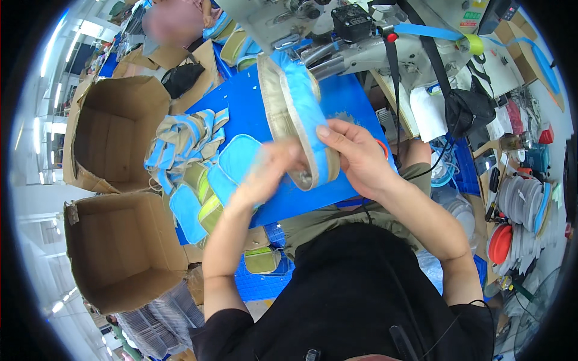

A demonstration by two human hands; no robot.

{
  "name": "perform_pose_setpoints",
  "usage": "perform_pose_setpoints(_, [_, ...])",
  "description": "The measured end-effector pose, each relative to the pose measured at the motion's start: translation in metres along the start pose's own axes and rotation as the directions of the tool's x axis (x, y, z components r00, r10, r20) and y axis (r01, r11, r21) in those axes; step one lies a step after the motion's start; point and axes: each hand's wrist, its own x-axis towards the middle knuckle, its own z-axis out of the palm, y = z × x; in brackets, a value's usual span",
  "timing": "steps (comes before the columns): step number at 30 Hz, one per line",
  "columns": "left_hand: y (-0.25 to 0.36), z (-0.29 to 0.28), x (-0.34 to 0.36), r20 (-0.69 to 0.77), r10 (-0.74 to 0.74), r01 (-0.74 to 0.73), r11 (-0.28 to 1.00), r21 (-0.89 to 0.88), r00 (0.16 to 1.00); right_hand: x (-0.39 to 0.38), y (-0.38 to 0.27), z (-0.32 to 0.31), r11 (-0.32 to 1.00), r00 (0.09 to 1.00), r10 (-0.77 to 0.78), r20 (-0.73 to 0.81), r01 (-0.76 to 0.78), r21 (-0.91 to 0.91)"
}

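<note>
A blue and beige fabric band (310, 114), sewn into a curved loop, stands up over the blue table, its far end by the sewing machine's arm. My right hand (361, 153) pinches the band's near right side, thumb on the blue outer face. My left hand (265, 171) is at the band's lower left, smeared by motion, with its fingertips partly hidden by the beige inner side. Left of the hands lie flat blue fabric panels (238, 157) with rounded corners. Beyond them is a heap of blue and beige strips (183, 141), and green-trimmed pieces (211, 210) lie nearer.
The sewing machine (391, 60) stands over the table's far side. Two open cardboard boxes, a far one (120, 132) and a near one (123, 246), stand left of the blue table (280, 207). A black pouch (469, 114) hangs at right. Rolls of tape (521, 201) crowd the right side.
</note>
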Motion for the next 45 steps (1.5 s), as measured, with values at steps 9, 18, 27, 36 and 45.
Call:
perform_pose_setpoints(9, [0.000, -0.052, 0.097, -0.531, 0.084, -0.220, 0.955, -0.197, 0.843, -0.003, -0.002, 0.004, 0.781, 0.948, -0.314, 0.046, 0.285, -0.555])
perform_pose_setpoints(18, [0.007, 0.040, 0.019, -0.305, -0.128, -0.124, 0.717, -0.686, 0.944, 0.000, -0.015, -0.003, 0.770, 0.930, -0.362, 0.069, 0.340, -0.540])
perform_pose_setpoints(27, [0.000, 0.060, 0.012, -0.252, -0.144, -0.058, 0.755, -0.653, 0.957, 0.062, -0.003, -0.017, 0.952, 0.971, -0.237, 0.000, 0.232, -0.201])
perform_pose_setpoints(36, [-0.008, 0.060, 0.019, -0.240, -0.162, 0.004, 0.837, -0.548, 0.957, 0.067, -0.007, -0.019, 0.768, 0.933, -0.358, -0.039, 0.270, -0.581])
perform_pose_setpoints(45, [-0.011, 0.064, 0.014, -0.192, -0.146, 0.001, 0.798, -0.602, 0.970, 0.021, 0.004, -0.019, 0.873, 0.947, -0.318, -0.036, 0.278, -0.401])
